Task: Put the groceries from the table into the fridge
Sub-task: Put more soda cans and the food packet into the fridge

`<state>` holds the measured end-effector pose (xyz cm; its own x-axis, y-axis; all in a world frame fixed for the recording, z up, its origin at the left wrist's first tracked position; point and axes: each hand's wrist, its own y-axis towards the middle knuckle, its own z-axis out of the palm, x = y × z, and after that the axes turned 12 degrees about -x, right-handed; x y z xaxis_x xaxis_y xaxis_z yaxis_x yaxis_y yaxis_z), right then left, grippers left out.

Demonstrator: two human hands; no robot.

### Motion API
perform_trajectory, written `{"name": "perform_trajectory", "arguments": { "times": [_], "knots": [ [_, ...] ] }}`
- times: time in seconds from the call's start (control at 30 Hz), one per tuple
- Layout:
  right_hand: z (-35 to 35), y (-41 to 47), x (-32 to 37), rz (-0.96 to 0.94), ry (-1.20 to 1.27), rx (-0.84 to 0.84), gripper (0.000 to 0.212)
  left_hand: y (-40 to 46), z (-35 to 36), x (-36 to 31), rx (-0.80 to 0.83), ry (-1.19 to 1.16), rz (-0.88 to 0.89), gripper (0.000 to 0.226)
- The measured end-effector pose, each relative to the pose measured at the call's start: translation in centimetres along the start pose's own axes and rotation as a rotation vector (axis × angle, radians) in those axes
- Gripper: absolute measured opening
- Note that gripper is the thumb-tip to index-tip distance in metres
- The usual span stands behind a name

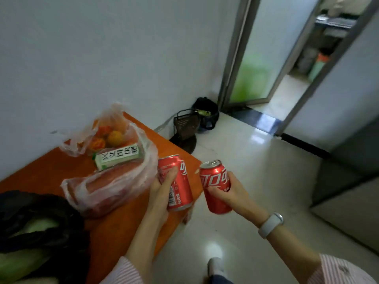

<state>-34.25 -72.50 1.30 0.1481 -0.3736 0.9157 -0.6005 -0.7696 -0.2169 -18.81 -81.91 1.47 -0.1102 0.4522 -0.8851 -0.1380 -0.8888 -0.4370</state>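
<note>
Left hand [162,193] grips red cola can [178,183], fingers curled round it, can above orange worktop [123,228] near its edge. Right hand [231,193] grips second red cola can [216,186], held over floor beside worktop. On worktop: clear plastic bag [110,181] with oranges, green-white carton [118,156]; black bag [41,218] with green vegetable.

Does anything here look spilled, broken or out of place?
Nothing spilled or damaged. The left hand and right hand each hold an upright, unopened-looking red can. The plastic bags on the orange table are crumpled but intact.
</note>
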Motion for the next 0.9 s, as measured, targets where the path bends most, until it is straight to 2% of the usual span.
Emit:
{"name": "perform_trajectory", "arguments": {
  "times": [0.07, 0.17, 0.3, 0.43, 0.57, 0.7, 0.9],
  "knots": [
    [-4.6, -2.1, -1.3, 0.018, 0.009, -0.153, 0.047, -2.0, 3.6, 0.9, 0.103, 0.113, -0.001, 0.03],
    [-11.3, -5.6, -3.7, 0.044, 0.042, -0.327, 0.041, -5.5, 9.0, 2.9, 0.274, 0.246, 0.04, 0.057],
    [-19.8, -11.1, -6.6, 0.075, 0.121, -0.537, 0.036, -11.8, 17.2, 6.1, 0.506, 0.324, 0.161, 0.025],
    [-28.9, -16.2, -10.2, 0.131, 0.163, -0.751, 0.043, -19.3, 26.2, 9.9, 0.725, 0.382, 0.229, 0.033],
    [-39.1, -20.8, -13.7, 0.131, 0.183, -0.897, 0.05, -27.1, 34.9, 14.0, 0.843, 0.394, 0.267, 0.038],
    [-48.0, -24.1, -16.3, 0.092, 0.195, -1.017, 0.046, -33.6, 42.4, 16.4, 0.912, 0.377, 0.335, 0.043],
    [-58.3, -24.6, -16.9, 0.013, 0.3, -1.047, 0.045, -39.4, 52.2, 15.6, 0.976, 0.317, 0.476, 0.032]
  ]
}}
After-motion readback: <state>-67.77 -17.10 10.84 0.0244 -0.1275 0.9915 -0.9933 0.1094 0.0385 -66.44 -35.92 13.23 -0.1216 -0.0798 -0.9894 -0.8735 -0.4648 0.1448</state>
